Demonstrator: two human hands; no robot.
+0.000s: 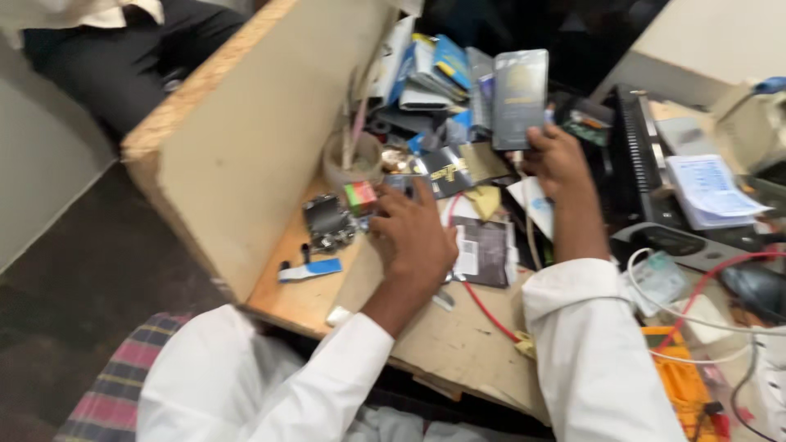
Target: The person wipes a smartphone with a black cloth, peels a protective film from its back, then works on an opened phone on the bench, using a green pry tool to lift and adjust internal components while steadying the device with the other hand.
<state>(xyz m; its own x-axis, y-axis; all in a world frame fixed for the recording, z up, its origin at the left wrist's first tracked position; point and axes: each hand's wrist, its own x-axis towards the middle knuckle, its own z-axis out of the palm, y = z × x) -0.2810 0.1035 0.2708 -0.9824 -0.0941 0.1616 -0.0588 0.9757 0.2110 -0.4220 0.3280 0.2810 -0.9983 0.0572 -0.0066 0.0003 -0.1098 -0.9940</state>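
My right hand [559, 164] is raised over the back of the cluttered wooden bench [458, 336] and grips a flat grey packet [519, 94] upright by its lower edge. My left hand [413, 233] rests fingers-down on the bench, touching small dark parts near a red and green cube [359, 196]. Whether the left hand holds anything is hidden by motion blur. Both arms wear white sleeves.
A tall wooden partition [246, 131] walls the bench's left side. A pile of packets [434, 69], a round tub [352, 160], a dark foil pouch [483, 250], red and white cables [679, 307] and black equipment [647, 164] crowd it. Another person's dark trousers [123, 49] show top left.
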